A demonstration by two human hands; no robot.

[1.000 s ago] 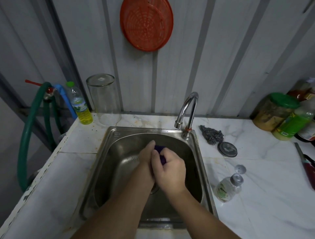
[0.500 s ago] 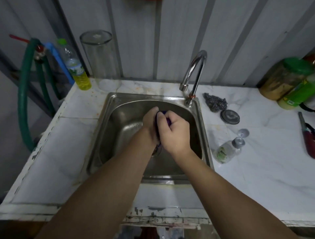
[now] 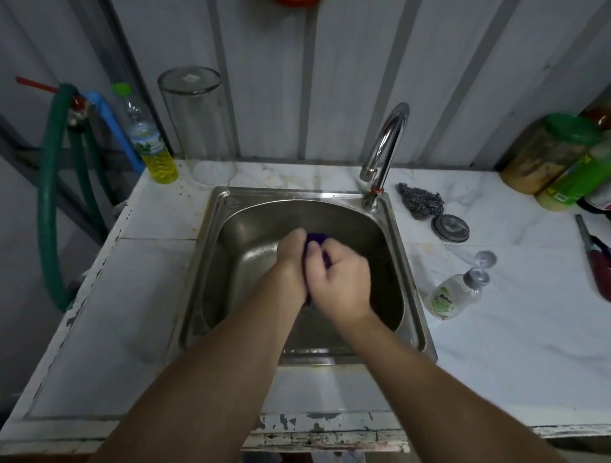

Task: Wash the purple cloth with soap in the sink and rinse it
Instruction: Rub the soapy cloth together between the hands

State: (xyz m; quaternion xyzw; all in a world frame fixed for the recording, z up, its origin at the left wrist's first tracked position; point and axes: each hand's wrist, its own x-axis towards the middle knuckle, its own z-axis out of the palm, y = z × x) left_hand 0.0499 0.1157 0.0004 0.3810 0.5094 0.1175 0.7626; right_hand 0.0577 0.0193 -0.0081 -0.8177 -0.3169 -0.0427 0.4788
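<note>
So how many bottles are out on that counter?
3: a yellow-liquid bottle back left, a clear soap bottle lying right of the sink, a green bottle far right. Others may hide offscreen.

I see only slivers of the purple cloth (image 3: 315, 238) between both hands; the red strainer (image 3: 296, 2) is cut off above; the sink (image 3: 231, 211) drain is hidden.

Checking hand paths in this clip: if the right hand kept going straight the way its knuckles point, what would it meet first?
The right hand points up-left, already pressed on the crumpled purple cloth, with the left hand right behind it. Past those would probably come the back wall of the stainless steel sink, though depth is unclear.
</note>
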